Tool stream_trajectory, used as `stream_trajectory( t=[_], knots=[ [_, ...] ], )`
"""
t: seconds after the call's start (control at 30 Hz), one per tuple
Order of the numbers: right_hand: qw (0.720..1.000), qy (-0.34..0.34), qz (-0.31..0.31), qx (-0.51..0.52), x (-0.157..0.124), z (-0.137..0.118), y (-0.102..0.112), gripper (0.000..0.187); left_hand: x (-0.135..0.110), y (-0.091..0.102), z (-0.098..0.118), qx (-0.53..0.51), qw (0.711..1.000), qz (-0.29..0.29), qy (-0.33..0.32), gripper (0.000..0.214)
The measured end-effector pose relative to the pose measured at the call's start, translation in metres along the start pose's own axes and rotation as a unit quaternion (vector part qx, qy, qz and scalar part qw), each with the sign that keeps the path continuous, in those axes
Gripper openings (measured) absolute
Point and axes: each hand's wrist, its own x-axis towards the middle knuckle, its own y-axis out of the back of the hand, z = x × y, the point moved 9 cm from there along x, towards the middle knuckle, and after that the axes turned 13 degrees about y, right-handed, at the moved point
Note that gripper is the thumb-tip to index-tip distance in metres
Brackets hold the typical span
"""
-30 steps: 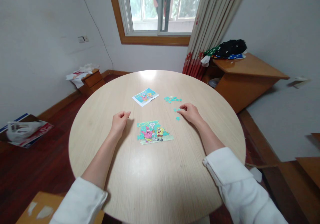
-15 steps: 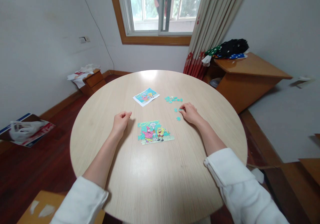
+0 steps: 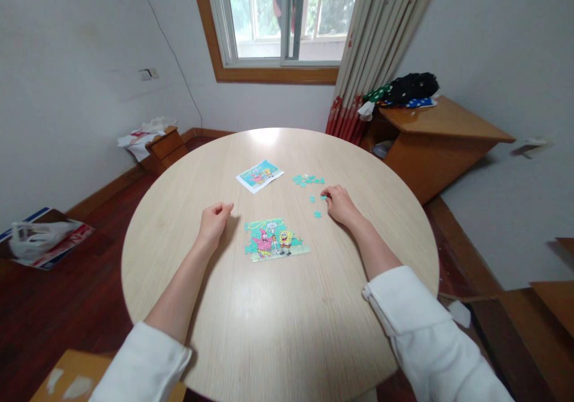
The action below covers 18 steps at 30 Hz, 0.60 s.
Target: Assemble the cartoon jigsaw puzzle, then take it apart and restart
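Observation:
A partly assembled jigsaw puzzle [image 3: 275, 240] with cartoon figures lies on the round table [image 3: 287, 318], its right and upper-right edges uneven. To its upper right, my right hand [image 3: 341, 204] is closed in a pinch, fingertips on a small turquoise puzzle piece [image 3: 323, 198] at the table surface. Two loose pieces lie close by: one puzzle piece [image 3: 313, 199] left of the fingertips and another puzzle piece [image 3: 317, 215] below them. My left hand [image 3: 215, 222] rests on the table left of the puzzle, fingers curled shut, with nothing visible in them.
Behind the puzzle lies a printed reference picture [image 3: 260, 176]. A loose cluster of turquoise pieces [image 3: 308, 180] sits to its right. Beyond the table are a window [image 3: 287, 25], a curtain [image 3: 359, 61] and a wooden desk [image 3: 448, 121] with cloth on it.
The view has shifted slightly. My right hand and the piece at its fingertips have moved a little right, away from the neighbouring loose piece. My left hand stays in place.

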Motion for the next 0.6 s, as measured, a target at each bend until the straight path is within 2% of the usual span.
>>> stream_trajectory(
  t=[0.2, 0.4, 0.53, 0.6],
  knots=[
    [0.998, 0.019, 0.063, 0.017, 0.004, -0.021, 0.008, 0.026, -0.003, -0.001, 0.002, -0.001, 1.000, 0.001, 0.005, 0.036],
    [0.999, 0.002, 0.023, -0.023, 0.014, -0.041, -0.003, 0.035, -0.004, -0.003, 0.003, -0.001, 1.000, -0.003, 0.005, 0.035],
    [0.999, -0.017, -0.010, -0.049, 0.019, -0.044, -0.009, 0.040, -0.004, -0.003, 0.002, 0.004, 1.000, -0.002, 0.006, 0.036],
    [0.998, -0.026, -0.014, -0.051, 0.021, -0.043, -0.009, 0.036, -0.003, -0.003, 0.001, 0.003, 1.000, 0.000, 0.008, 0.035]
  ],
)
